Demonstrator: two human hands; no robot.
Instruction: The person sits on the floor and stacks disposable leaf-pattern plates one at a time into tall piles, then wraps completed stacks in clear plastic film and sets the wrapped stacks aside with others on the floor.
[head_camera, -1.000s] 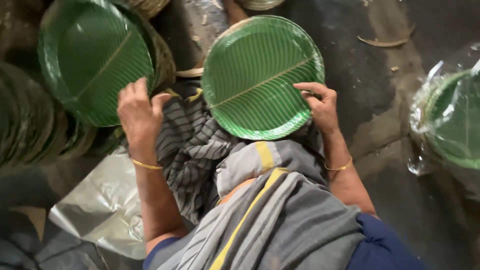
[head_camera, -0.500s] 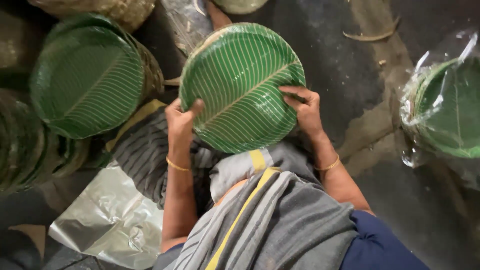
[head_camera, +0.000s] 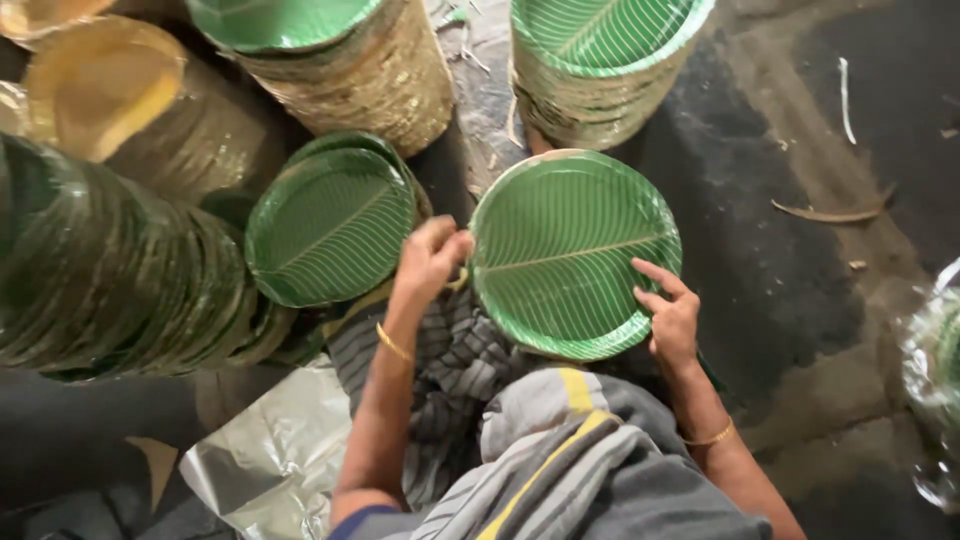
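1. Green leaf-print plate (head_camera: 575, 250) sits between both hands, held face-up over the person's lap, just above the striped grey cloth (head_camera: 470, 370).
2. Left hand (head_camera: 430, 258) is pinched on the plate's left rim, fingers bunched together at the edge. Right hand (head_camera: 672, 318) has its fingertips spread on the lower right rim, thumb side hidden, so it's a light clamp from both sides.
3. Looks like a thin pressed paper plate: very light, a bit stiff, but probably bends or creases if squeezed hard. The glossy green face seems slick, so the raised rim is the sensible place to grip, opposite sides like here.
4. Just left of it is a short stack of green plates (head_camera: 330, 225), nearly touching the left hand.
5. Taller stacks (head_camera: 590, 50) stand behind on the dark floor (head_camera: 800, 250), plus a slumped row of plates (head_camera: 110, 270) on the far left.
6. Silver foil sheet (head_camera: 270, 460) lies below the left arm.
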